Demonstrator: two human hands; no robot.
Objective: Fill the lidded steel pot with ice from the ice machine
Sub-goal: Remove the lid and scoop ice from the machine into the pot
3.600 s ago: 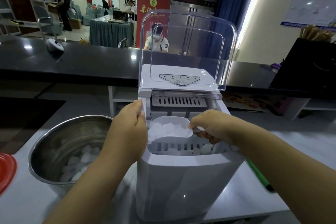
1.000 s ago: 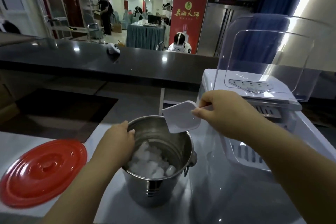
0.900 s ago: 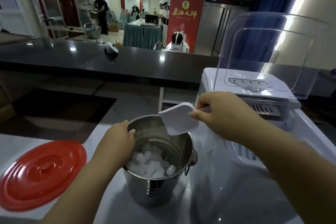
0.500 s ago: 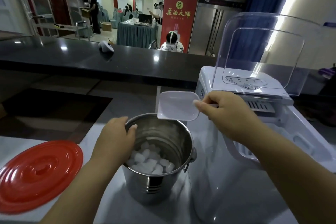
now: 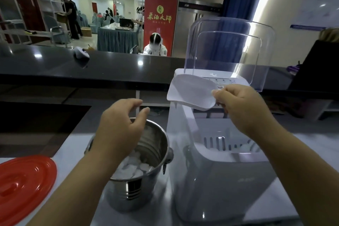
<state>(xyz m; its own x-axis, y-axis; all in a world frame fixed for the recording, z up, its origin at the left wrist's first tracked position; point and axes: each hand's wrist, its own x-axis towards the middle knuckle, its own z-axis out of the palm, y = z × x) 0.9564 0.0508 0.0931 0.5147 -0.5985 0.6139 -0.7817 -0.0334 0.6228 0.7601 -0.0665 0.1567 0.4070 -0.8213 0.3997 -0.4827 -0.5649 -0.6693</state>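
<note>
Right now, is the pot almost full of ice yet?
Not yet. Done: the red lid is off and ice covers the bottom of the steel pot. In hand: the right hand holds an empty white scoop above the open ice machine; the left hand hovers over the pot. Left: more scoops, then the lid.

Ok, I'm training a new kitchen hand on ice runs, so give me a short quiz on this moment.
1. Which hand holds the scoop?
2. True or false: the red lid is on the pot.
3. The scoop is: A) full of ice B) empty C) lying in the ice machine.

Key: 1. The right hand; the left hand is open above the pot's rim. 2. False; it lies on the counter, left of the pot. 3. B.
</note>
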